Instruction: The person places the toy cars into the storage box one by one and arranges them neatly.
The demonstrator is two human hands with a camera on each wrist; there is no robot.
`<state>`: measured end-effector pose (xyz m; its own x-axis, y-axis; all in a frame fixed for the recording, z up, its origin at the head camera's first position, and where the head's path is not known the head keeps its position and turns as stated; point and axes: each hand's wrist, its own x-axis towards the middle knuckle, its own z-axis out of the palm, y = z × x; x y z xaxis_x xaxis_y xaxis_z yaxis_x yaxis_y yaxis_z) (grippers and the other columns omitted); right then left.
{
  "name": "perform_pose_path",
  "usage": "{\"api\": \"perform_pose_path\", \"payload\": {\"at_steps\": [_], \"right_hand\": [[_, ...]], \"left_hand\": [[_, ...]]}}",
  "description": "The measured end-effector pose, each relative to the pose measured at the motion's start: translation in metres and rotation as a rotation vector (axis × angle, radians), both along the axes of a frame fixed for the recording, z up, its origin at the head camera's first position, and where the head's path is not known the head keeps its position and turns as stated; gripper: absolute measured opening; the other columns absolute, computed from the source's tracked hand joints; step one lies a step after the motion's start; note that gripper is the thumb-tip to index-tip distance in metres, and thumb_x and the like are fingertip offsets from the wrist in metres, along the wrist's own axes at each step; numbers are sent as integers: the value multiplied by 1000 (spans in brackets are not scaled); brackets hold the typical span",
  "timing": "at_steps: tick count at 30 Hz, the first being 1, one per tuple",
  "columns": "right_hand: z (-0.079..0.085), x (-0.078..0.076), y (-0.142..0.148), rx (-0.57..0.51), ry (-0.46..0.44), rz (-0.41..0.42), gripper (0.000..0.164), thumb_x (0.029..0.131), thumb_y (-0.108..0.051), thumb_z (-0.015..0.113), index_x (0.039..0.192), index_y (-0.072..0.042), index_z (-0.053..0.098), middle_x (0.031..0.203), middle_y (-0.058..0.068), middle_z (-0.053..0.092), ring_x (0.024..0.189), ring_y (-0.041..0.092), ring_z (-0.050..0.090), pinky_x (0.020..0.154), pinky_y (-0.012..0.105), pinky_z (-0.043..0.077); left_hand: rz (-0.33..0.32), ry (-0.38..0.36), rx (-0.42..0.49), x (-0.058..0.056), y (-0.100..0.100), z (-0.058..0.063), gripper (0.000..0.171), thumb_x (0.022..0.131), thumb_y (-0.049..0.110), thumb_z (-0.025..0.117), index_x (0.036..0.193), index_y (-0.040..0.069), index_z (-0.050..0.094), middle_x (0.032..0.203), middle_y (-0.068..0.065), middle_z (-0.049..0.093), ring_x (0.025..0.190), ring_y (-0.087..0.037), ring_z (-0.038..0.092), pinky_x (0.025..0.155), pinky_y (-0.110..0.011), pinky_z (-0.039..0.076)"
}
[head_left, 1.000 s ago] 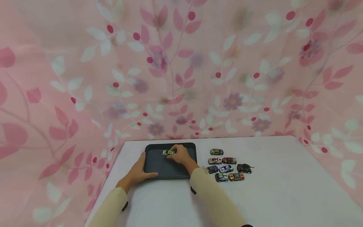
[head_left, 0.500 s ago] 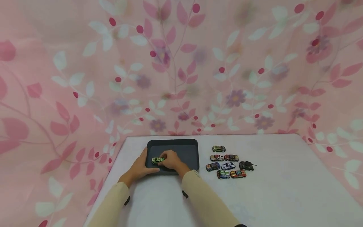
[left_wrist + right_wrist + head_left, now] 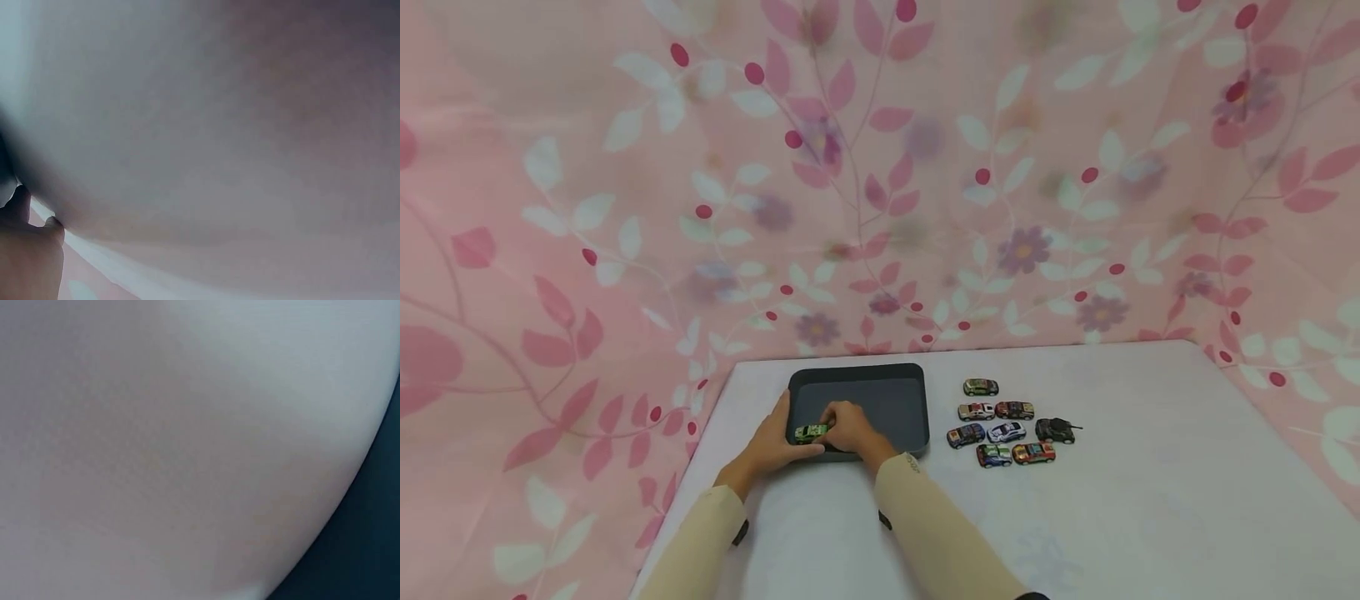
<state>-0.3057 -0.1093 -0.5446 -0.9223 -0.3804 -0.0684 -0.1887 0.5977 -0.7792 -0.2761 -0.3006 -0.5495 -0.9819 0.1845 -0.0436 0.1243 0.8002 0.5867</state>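
Observation:
A dark rectangular tray (image 3: 880, 393) lies on the white-covered table in the head view. Over its front left corner, my right hand (image 3: 852, 428) pinches a green toy car (image 3: 808, 433) by its right end. My left hand (image 3: 772, 440) rests against the tray's left side with straight fingers, its thumb stretched along the front rim. In the left wrist view, part of the left hand (image 3: 31, 256) shows at the lower left edge. The right wrist view holds mostly pale tabletop and a dark strip of tray (image 3: 356, 550); the right hand is hidden there.
Right of the tray stand several toy cars in loose rows, among them a white one (image 3: 1006, 432) and a red-orange one (image 3: 1033, 452). A dark toy tank (image 3: 1056, 430) sits at their right. A pink floral cloth (image 3: 880, 208) hangs behind the table.
My right hand has carried the green car from the tray's back middle to its front left corner. The left hand stays at the tray's left side. The head view has shifted slightly.

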Motion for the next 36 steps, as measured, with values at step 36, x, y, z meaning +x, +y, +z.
{"api": "perform_pose_path", "payload": {"at_steps": [36], "right_hand": [[-1, 1, 0, -47, 32, 5, 31, 76, -25, 87, 99, -12, 71, 84, -3, 60, 75, 9, 53, 68, 25, 47]], "left_hand": [[2, -47, 10, -1, 1, 4, 131, 75, 59, 78, 158, 3, -6, 166, -20, 2, 149, -48, 15, 114, -68, 20]]}}
